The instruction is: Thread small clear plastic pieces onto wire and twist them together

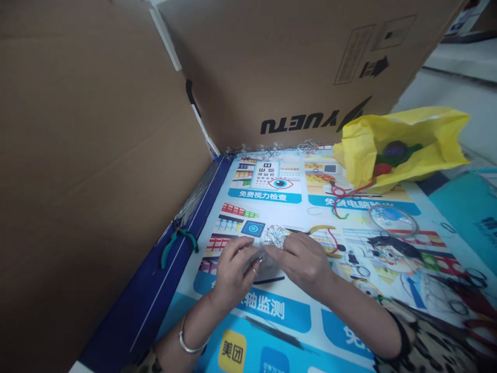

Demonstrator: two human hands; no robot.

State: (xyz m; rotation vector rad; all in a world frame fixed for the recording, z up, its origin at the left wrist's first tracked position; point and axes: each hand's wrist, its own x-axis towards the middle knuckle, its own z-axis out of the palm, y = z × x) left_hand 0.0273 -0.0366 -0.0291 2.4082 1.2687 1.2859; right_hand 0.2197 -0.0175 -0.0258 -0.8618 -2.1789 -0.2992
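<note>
Over the middle of the printed sheet, both hands meet at a small, see-through wire piece. My left hand is closed, with thumb and fingers pinching it from the left; a bangle circles that wrist. From the other side, my right hand pinches it too, fingertips almost touching the left ones. Its fine detail is blurred and partly covered by the fingers. Just beyond the fingertips lies a tangle of thin wire. To the right of it rest a curved yellow-handled tool and a thin red cord.
Cardboard walls rise behind and at left. Teal-handled pliers lie by a bundle of thin wires. A yellow bag holds coloured items. A round coil, dark-handled scissors and wire pieces lie around.
</note>
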